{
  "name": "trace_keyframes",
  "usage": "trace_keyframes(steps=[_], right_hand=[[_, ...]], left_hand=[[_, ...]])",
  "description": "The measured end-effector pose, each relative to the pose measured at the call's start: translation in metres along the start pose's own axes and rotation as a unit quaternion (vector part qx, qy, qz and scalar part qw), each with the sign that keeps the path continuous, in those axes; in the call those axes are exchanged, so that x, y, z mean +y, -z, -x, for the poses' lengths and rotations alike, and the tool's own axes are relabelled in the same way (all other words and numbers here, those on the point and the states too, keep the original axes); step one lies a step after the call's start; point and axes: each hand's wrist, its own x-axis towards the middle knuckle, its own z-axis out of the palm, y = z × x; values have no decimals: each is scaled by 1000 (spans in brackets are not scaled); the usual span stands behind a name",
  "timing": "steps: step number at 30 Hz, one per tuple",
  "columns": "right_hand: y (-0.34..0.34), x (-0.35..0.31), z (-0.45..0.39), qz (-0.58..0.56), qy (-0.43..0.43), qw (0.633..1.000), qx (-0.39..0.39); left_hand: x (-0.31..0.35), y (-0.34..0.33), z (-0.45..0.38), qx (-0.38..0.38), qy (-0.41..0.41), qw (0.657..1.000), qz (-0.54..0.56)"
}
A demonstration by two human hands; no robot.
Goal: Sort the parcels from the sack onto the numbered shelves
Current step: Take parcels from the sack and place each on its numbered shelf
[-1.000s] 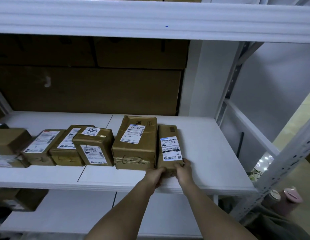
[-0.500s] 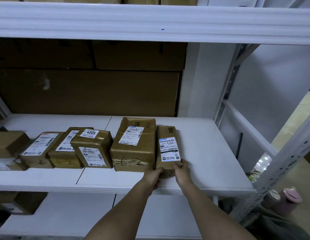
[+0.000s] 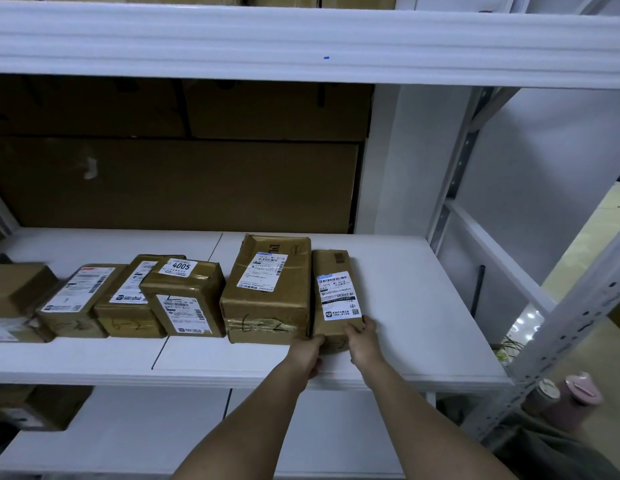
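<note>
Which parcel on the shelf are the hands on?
The narrow parcel at the row's right end, beside the wide box. Left hand and right hand hold its near end; others are untouched.

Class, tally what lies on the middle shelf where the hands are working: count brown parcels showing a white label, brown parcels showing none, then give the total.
Labelled parcels: 5, from to the one both hands hold
Unlabelled parcels: 1
Total: 6

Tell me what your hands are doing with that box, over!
Both hands, left hand and right hand, grip the narrow parcel at its near end. Parcel flat on the shelf, against the bigger box. Right side free.
</note>
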Motion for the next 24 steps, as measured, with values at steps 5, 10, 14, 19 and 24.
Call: trace_keyframes(steps=[5, 10, 14, 19, 24], right_hand=[[-4, -1, -4, -5, -2, 1000, 4], [-8, -3, -8, 0, -1, 1000, 11], [-8, -7, -9, 2, 4, 1000, 13], [-7, -9, -8, 15, 2, 1000, 8], [3, -17, 6, 34, -28, 999, 11]], left_hand=[[3, 0, 0, 4, 0, 1000, 3], [7, 1, 5, 4, 7, 1000, 4], [9, 2, 8, 3, 11, 1000, 2], [14, 2, 14, 6, 15, 1000, -4], [19, 3, 30, 3, 30, 1000, -8]])
